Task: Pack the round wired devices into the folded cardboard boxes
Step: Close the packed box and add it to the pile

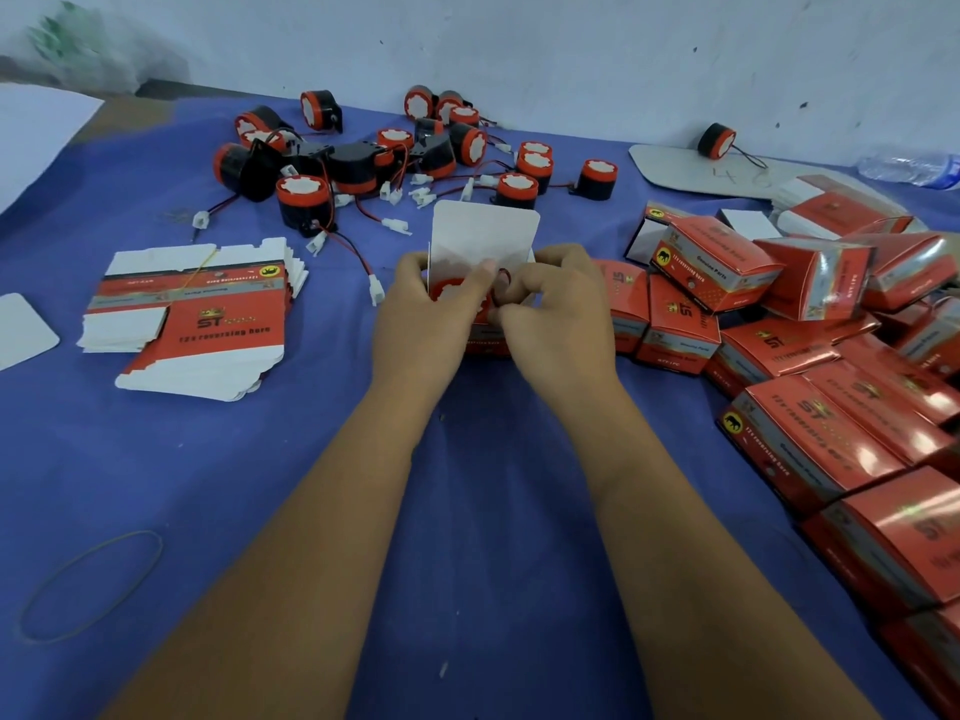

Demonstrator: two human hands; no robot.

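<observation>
**Horn seated in its box, flaps yet to close**

Blue cloth covers the counter (467,511), which runs back to a pale wall. At its middle, both hands work on one small red printed cardboard box (485,345) standing upright with its white lid flap (485,236) raised. A round black device with a red rim and white face (457,293) sits in the box mouth. The left hand (421,324) grips the box's left side, fingers curled at the opening; the right hand (556,324) pinches at the rim, seemingly tucking the red wire or a side flap, though I cannot tell which.

More loose round wired devices (395,158) lie heaped behind, flat unfolded box blanks (197,314) to the left, closed red boxes (779,324) piled right.

The thin card likely creases easily, so hold it by its corners. The device looks rigid and light; its thin wire and white plug should be coiled in, not pulled.
</observation>
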